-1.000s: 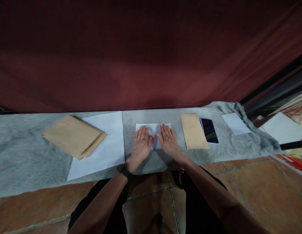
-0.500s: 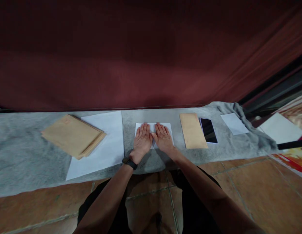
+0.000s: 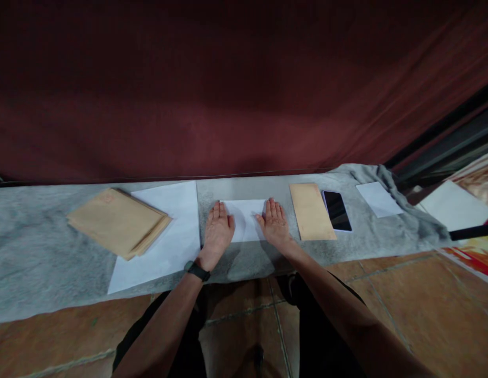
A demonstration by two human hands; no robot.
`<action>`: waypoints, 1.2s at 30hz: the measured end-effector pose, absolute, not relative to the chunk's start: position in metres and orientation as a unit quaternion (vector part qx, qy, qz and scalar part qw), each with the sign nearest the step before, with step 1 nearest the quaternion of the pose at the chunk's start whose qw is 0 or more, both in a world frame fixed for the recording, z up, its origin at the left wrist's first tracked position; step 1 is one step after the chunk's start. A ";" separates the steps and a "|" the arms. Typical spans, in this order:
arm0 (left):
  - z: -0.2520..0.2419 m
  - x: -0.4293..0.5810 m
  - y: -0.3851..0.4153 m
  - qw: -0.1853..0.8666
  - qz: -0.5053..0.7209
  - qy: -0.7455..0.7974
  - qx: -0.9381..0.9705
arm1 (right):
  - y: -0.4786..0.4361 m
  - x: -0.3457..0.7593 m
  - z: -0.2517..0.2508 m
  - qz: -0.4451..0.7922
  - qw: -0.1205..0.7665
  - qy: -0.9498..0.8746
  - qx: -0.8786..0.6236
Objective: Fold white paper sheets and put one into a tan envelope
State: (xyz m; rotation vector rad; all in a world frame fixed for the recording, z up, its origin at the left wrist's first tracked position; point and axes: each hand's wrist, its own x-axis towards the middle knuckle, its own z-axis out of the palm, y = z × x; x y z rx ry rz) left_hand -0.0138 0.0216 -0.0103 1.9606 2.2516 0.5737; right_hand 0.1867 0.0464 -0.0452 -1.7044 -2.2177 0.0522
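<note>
A white sheet of paper (image 3: 247, 223), small and apparently folded, lies flat on the grey cloth in front of me. My left hand (image 3: 219, 227) rests palm down over its left end, fingers stretched out and thumb a little apart. Over the right end lies my right hand (image 3: 275, 223), also flat with fingers extended. The middle of the paper shows between the two hands. Just right of my right hand is a single brown envelope (image 3: 312, 211).
Grey cloth (image 3: 236, 268) covers the narrow table. A stack of brown envelopes (image 3: 117, 218) overlaps large white paper (image 3: 180, 226) on the left. To the right lie a smartphone (image 3: 337, 211) and another white paper (image 3: 379, 199). A dark red curtain (image 3: 236, 136) hangs behind.
My hands have slid apart from the middle of the paper, the left one leftward and the right one rightward, uncovering its centre.
</note>
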 end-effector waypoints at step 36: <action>0.021 0.001 0.007 0.698 0.516 0.442 0.227 | 0.028 0.161 0.022 0.476 0.508 -0.519 -0.496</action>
